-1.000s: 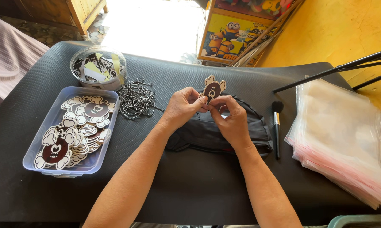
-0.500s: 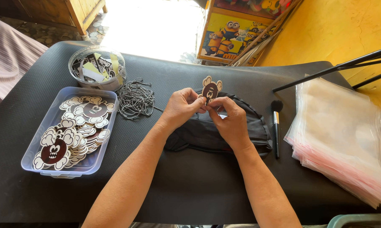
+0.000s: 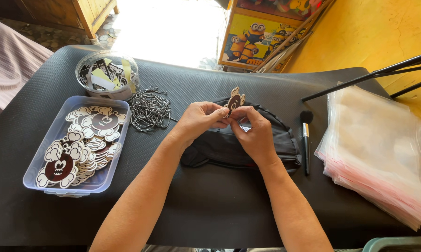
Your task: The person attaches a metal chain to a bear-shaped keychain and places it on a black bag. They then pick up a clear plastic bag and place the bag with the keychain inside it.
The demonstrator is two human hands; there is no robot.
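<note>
Both hands, left hand (image 3: 202,117) and right hand (image 3: 252,130), still pinch the cartoon charm (image 3: 234,100), unmoved above the black pouch (image 3: 285,144).

- black tabletop (image 3: 210,210)
- clear tray (image 3: 42,158) of cartoon charms
- round tub (image 3: 107,75)
- ball chains (image 3: 149,110)
- black pouch (image 3: 280,144)
- brush (image 3: 306,140)
- stack of clear bags (image 3: 383,149)

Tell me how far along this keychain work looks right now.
Done: nothing finished shows; the stack of clear bags at right looks unfilled. In hand: the left hand and right hand pinch one cartoon charm above a black pouch, apparently fitting something to it; that part is hidden. Left: the clear tray holds many loose charms, and the pile of ball chains remains.
</note>
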